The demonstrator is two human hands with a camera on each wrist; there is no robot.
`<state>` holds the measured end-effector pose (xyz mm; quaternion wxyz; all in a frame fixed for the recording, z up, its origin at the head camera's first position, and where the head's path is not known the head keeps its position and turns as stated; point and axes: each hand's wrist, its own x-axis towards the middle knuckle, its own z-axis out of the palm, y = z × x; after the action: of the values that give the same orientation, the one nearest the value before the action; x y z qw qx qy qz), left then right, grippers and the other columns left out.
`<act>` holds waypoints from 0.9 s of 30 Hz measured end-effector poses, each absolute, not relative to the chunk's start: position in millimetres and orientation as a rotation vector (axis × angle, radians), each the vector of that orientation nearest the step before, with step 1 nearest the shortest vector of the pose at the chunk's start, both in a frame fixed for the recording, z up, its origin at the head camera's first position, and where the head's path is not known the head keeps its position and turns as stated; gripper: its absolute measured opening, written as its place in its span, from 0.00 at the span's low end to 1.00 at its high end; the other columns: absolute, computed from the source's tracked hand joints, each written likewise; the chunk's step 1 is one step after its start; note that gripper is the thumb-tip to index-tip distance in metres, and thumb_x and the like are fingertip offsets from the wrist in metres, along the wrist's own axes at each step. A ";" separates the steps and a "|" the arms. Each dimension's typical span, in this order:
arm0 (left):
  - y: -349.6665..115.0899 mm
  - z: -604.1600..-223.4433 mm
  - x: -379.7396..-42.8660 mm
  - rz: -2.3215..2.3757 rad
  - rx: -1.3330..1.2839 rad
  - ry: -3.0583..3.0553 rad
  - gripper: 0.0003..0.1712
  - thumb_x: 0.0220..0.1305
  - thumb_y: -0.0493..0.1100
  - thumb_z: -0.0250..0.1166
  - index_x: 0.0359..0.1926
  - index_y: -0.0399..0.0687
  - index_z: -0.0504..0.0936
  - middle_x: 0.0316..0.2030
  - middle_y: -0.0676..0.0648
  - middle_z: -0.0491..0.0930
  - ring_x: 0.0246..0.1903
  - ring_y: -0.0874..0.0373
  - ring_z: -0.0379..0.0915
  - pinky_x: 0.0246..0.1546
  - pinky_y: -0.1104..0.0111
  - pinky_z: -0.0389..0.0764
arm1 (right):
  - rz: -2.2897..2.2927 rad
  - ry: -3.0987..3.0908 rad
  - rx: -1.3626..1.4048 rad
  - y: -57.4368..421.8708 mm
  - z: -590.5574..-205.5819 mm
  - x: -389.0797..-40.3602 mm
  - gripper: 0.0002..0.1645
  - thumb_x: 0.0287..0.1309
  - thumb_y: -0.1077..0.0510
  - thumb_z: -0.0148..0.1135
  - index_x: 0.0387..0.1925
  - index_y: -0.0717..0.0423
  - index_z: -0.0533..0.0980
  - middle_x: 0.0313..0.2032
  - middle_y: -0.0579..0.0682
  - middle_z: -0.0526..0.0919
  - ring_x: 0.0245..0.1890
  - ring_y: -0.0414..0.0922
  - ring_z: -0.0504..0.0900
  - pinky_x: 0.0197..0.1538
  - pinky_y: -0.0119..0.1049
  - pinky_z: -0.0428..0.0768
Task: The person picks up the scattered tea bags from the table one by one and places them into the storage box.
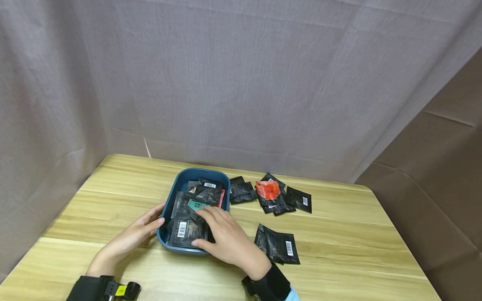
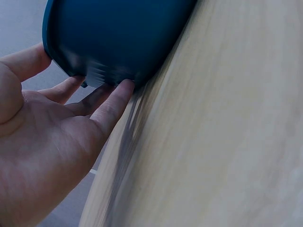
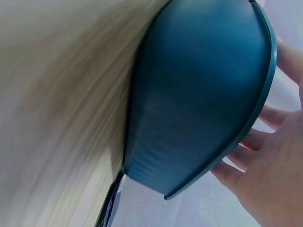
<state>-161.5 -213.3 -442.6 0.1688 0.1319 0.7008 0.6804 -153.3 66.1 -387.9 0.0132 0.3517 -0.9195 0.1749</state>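
Note:
A dark blue plastic bin [image 1: 196,169] stands on the table, holding several black sachets [image 1: 186,230] with white barcode labels. One sachet in it carries a green label [image 1: 197,204], and a red edge shows at the right. My left hand [image 1: 137,230] holds the bin's left side, thumb on the rim and fingers against the outer wall, as the left wrist view also shows. Over the bin, my right hand [image 1: 227,238] reaches in across the right rim, fingers spread on the sachets, thumb at the front one. In the right wrist view its fingertips are partly hidden behind the rim [image 3: 265,94].
Right of the bin lie black sachets [image 1: 242,191], a pile topped by a red-labelled sachet [image 1: 269,190] and a single sachet [image 1: 299,199]. Nearer the front is another overlapping group of sachets [image 1: 280,246]. A grey curtain [image 1: 241,83] hangs behind the wooden table [image 1: 346,246].

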 end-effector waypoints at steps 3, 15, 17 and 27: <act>-213.1 -443.0 -161.7 1.930 0.373 1.994 0.38 0.78 0.42 0.48 0.76 0.30 0.41 0.74 0.26 0.41 0.72 0.32 0.41 0.65 0.61 0.64 | 0.552 -2.879 1.082 72.6 -388.1 -151.9 0.44 0.63 0.34 0.59 0.73 0.47 0.61 0.71 0.53 0.63 0.71 0.52 0.61 0.70 0.51 0.63; -214.5 -443.5 -161.7 1.929 0.378 1.998 0.38 0.78 0.43 0.48 0.76 0.31 0.40 0.74 0.26 0.40 0.72 0.31 0.39 0.57 0.78 0.66 | 0.579 -2.885 1.054 101.1 -381.4 -145.7 0.44 0.63 0.34 0.60 0.74 0.46 0.60 0.73 0.51 0.59 0.72 0.52 0.59 0.70 0.53 0.62; -214.4 -443.2 -161.7 1.928 0.378 2.001 0.38 0.78 0.43 0.48 0.76 0.31 0.40 0.74 0.26 0.40 0.72 0.31 0.39 0.57 0.78 0.66 | 0.561 -2.901 1.032 107.5 -381.1 -144.3 0.45 0.62 0.34 0.60 0.74 0.45 0.60 0.74 0.51 0.59 0.72 0.52 0.59 0.70 0.53 0.61; -213.6 -442.6 -161.8 1.933 0.377 2.001 0.38 0.78 0.43 0.48 0.76 0.30 0.40 0.74 0.26 0.39 0.72 0.31 0.39 0.57 0.78 0.66 | 0.483 -2.923 0.910 138.9 -385.9 -142.6 0.45 0.60 0.36 0.64 0.73 0.46 0.62 0.72 0.52 0.62 0.71 0.52 0.61 0.69 0.54 0.63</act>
<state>-161.8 -213.6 -442.6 0.1662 0.1325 0.7027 0.6790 -142.6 138.9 -385.9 0.0210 0.2936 -0.9429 0.1557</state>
